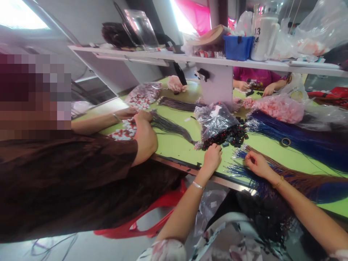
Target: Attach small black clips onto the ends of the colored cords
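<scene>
My left hand, with a silver bangle on its wrist, is closed at the front edge of a pile of black connectors; what its fingers pinch is too small to make out. To its right, my right hand curls thumb and finger together over the silver-tipped ends of brown wires and blue wires. Whatever lies between those fingertips is not clear. Behind the black pile sits a clear plastic bag.
A co-worker's arms reach over red and white parts at left. Grey wires, blue wires and a tape roll lie on the green table. A shelf spans above; another person's hands work beyond.
</scene>
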`<action>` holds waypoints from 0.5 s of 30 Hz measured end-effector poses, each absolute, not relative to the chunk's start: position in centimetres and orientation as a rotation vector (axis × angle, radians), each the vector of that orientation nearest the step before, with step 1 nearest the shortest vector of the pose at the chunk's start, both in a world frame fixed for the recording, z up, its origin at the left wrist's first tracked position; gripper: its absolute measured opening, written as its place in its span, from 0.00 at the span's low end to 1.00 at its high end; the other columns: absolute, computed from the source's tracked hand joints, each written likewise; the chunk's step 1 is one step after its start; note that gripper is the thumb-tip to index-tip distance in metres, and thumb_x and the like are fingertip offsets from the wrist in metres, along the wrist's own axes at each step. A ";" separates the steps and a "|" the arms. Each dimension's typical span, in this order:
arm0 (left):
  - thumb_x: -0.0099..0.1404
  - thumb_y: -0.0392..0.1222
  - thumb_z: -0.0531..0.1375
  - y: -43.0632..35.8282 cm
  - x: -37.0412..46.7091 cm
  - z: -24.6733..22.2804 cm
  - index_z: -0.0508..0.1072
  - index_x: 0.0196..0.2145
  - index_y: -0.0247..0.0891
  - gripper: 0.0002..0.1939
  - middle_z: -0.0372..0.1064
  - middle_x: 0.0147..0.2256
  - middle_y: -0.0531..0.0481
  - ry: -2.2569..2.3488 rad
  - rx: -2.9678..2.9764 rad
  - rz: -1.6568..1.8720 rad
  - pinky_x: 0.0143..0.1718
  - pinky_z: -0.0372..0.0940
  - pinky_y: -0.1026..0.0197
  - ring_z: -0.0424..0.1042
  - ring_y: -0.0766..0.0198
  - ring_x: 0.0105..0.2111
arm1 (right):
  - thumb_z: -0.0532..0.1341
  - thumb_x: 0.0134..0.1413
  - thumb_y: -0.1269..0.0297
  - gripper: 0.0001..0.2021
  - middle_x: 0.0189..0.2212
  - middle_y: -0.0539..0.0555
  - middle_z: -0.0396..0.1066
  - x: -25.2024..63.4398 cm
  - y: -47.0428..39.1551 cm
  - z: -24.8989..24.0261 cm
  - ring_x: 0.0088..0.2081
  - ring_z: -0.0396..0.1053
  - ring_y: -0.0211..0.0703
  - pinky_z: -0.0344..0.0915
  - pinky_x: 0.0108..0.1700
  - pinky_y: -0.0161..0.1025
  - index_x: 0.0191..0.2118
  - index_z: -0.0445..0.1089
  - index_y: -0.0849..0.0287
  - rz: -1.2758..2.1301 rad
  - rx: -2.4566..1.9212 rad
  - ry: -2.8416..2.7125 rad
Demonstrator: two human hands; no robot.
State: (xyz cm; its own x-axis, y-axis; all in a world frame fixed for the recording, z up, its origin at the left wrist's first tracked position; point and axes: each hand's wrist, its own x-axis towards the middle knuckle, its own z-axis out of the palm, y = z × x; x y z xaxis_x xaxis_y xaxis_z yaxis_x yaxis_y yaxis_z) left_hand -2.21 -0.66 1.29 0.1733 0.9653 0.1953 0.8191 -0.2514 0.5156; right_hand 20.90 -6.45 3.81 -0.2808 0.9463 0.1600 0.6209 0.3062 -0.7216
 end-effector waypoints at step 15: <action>0.53 0.39 0.66 -5.8 -0.8 2.8 0.72 0.41 0.36 0.17 0.70 0.35 0.48 0.817 0.646 1.204 0.36 0.63 0.64 0.70 0.65 0.35 | 0.56 0.52 0.62 0.08 0.21 0.46 0.62 15.8 -5.2 7.3 0.24 0.58 0.32 0.56 0.26 0.30 0.28 0.65 0.61 1.076 -1.146 -1.673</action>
